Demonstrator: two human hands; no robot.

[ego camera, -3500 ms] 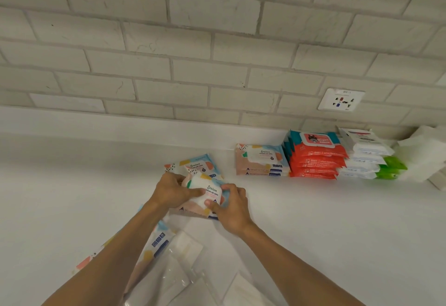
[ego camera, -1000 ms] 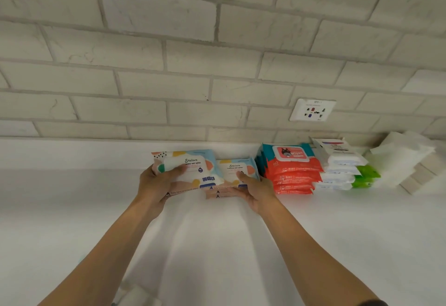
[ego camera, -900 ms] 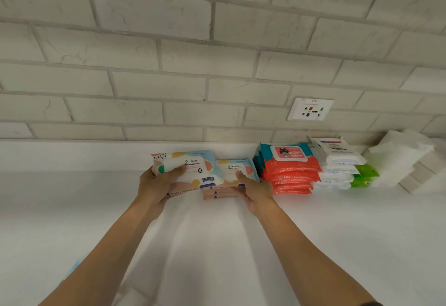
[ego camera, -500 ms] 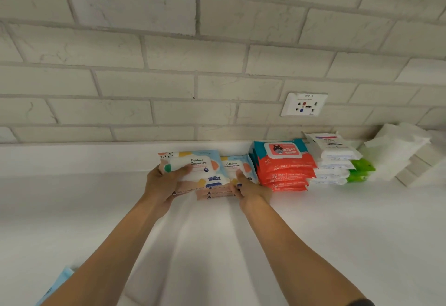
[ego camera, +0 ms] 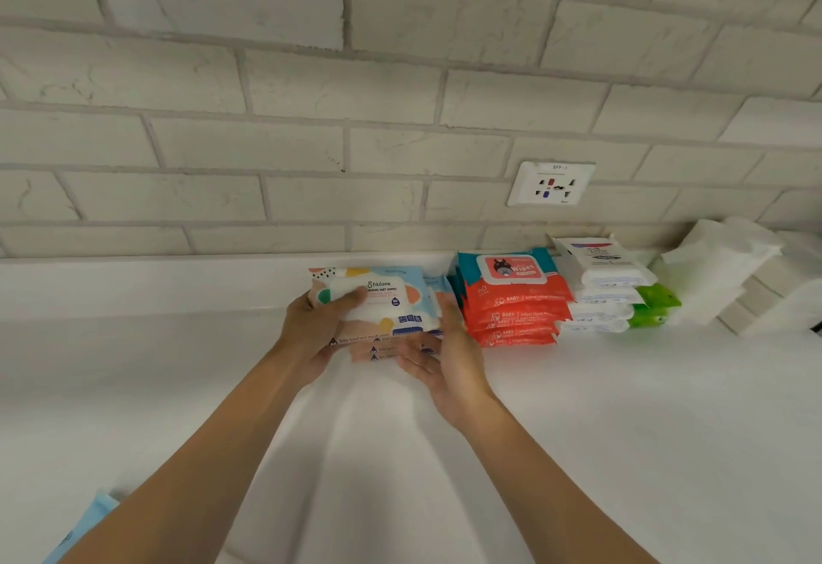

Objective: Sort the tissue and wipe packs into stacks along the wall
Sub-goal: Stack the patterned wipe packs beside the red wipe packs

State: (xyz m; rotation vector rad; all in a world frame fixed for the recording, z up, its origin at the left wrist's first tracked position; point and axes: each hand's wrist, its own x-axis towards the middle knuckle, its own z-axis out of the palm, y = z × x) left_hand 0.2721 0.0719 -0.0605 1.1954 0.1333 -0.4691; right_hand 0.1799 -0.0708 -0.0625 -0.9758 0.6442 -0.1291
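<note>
My left hand (ego camera: 316,332) grips the left end of a pastel Stalove wipe pack (ego camera: 382,298), thumb on its top. That pack sits on a stack of like packs (ego camera: 387,347) by the wall. My right hand (ego camera: 449,363) is at the stack's right front corner with fairly straight fingers touching it. To the right stands a stack of red baby wipe packs (ego camera: 511,301), then a white pack stack (ego camera: 600,278) with green packs (ego camera: 654,303) low in it, then white tissue packs (ego camera: 720,270).
A white counter (ego camera: 622,430) runs along a grey brick wall (ego camera: 311,140) with a raised white ledge at its foot. A wall socket (ego camera: 550,183) sits above the stacks. A light blue pack corner (ego camera: 84,523) shows at the bottom left.
The pastel pack has gone from the counter's front up to the wall and rightward onto the like stack. My right hand slid from the stack's front to its right corner.
</note>
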